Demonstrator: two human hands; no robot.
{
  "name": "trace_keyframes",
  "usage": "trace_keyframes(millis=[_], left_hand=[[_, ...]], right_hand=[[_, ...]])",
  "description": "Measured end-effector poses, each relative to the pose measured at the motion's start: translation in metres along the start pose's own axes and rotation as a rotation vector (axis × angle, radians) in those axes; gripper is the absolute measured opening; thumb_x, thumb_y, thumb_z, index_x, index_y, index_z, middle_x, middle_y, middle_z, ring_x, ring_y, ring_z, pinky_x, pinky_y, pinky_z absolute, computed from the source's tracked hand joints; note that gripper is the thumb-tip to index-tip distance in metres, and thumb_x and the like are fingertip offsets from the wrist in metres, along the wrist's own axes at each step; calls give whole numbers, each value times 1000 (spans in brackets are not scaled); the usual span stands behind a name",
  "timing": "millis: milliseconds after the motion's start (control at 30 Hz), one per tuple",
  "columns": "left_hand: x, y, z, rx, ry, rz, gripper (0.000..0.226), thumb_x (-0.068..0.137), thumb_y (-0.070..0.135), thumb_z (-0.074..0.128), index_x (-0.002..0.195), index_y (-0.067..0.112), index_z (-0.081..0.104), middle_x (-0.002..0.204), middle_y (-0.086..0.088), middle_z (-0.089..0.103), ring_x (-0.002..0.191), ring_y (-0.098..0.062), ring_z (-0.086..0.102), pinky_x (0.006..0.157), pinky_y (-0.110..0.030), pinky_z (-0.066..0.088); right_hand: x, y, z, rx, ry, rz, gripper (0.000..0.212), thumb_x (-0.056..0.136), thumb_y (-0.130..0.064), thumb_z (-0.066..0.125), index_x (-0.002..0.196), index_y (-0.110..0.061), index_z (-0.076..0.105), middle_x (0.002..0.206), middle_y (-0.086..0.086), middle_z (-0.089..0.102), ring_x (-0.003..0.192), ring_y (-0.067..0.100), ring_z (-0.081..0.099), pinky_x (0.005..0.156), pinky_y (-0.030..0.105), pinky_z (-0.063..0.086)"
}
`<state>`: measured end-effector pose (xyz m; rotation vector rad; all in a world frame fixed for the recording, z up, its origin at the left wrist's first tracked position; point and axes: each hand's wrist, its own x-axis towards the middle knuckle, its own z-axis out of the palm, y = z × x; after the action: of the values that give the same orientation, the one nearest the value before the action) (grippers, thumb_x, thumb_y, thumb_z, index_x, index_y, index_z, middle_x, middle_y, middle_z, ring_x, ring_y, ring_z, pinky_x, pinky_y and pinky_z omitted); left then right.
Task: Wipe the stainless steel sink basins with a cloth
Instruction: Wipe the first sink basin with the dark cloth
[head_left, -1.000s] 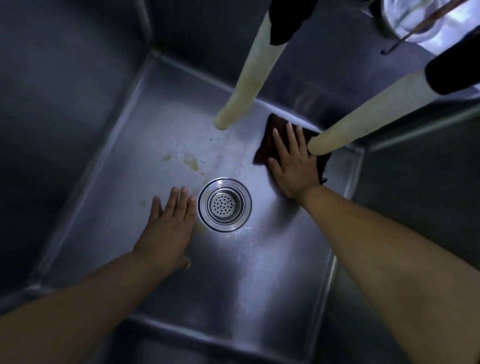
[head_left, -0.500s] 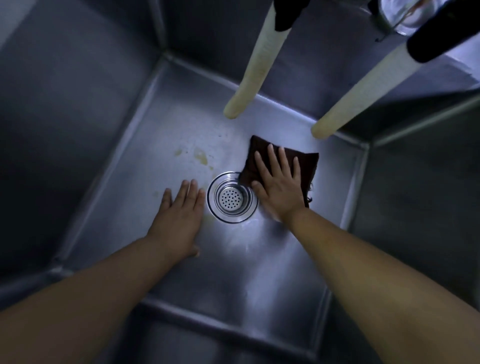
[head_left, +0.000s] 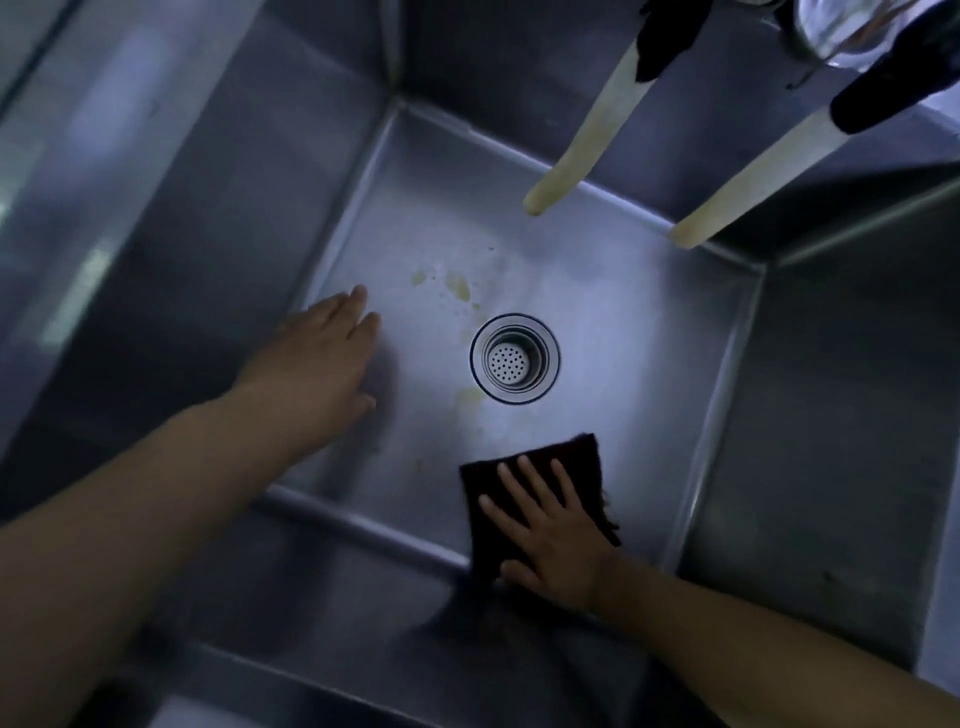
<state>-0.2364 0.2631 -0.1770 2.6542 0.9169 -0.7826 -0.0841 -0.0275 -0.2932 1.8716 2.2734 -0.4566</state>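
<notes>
I look down into a deep stainless steel sink basin (head_left: 613, 322) with a round strainer drain (head_left: 515, 358) in the middle of its floor. A dark brown cloth (head_left: 582, 462) lies flat on the floor near the front wall, right of the drain. My right hand (head_left: 550, 530) presses on the cloth with straight, spread fingers. My left hand (head_left: 317, 358) rests flat on the basin floor to the left of the drain and holds nothing. Yellowish stains (head_left: 457, 286) mark the floor behind the drain, and a fainter one sits just in front of it.
Two pale hoses with black upper sleeves hang into the basin from the back, one (head_left: 576, 156) behind the drain and one (head_left: 748, 187) at the back right corner. A glass container (head_left: 836, 31) sits at the top right. Steep steel walls enclose the basin on all sides.
My right hand has dragged the cloth from the back right of the floor, past the drain, toward the front wall. My left hand has shifted left, away from the drain.
</notes>
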Motion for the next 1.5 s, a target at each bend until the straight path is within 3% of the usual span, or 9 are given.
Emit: trace_keyframes(millis=[167,267,433,500,600,767,1067,1133,1500], left_hand=[[-32,-21,-17,59,105,-35,75,83,41,61,145,13,29,158,-7,14,142,-23,20,107,-43,30],[-26,-25,-13,41,-6,-92,73,90,46,49,148,18,16,159,0,3,144,-18,10,111,-37,23],[-17,-19,-3,25,28,-33,74,88,45,50,149,20,15,159,0,2,145,-16,9,114,-33,17],[-18,-18,-2,25,68,17,76,81,40,62,145,14,30,157,-7,19,142,-21,24,112,-37,24],[-17,-19,1,-6,158,76,78,56,30,86,123,3,59,135,-18,53,119,-33,56,92,-45,48],[-15,-17,9,-32,21,60,72,89,45,45,149,23,12,160,2,1,145,-14,9,113,-33,19],[-9,-21,11,-138,72,9,63,88,40,49,145,26,25,159,3,7,143,-15,13,109,-33,25],[-8,-22,11,-173,67,-12,60,89,39,50,143,25,28,159,2,7,143,-16,13,109,-34,25],[-8,-28,19,-237,87,-63,57,86,34,56,140,22,38,157,1,19,140,-17,22,109,-33,29]], right_hand=[[72,-8,-17,-29,13,-112,72,83,-61,47,146,-30,32,153,10,30,141,35,25,108,64,21],[119,4,-27,5,46,-5,73,85,-60,48,148,-29,28,156,10,24,144,35,18,112,62,13],[189,47,-43,40,66,238,74,89,-60,37,151,-29,12,160,11,7,146,34,0,116,54,-2],[209,69,-50,46,74,334,74,89,-62,28,152,-30,7,160,10,3,146,33,-3,116,52,-5],[224,101,-59,29,87,444,73,87,-64,18,152,-31,5,160,9,3,146,31,-2,116,52,-4],[212,150,-66,82,162,567,72,87,-60,32,151,-31,17,158,10,16,145,34,11,116,53,0],[206,160,-62,189,172,1050,69,92,-54,35,151,-24,17,159,13,8,146,33,-1,115,58,0],[228,136,-66,176,191,1020,72,91,-55,37,152,-24,13,158,15,10,145,37,5,114,59,-1],[319,46,-77,61,144,347,70,92,-59,27,152,-29,5,160,9,0,146,31,-6,116,54,-4]])
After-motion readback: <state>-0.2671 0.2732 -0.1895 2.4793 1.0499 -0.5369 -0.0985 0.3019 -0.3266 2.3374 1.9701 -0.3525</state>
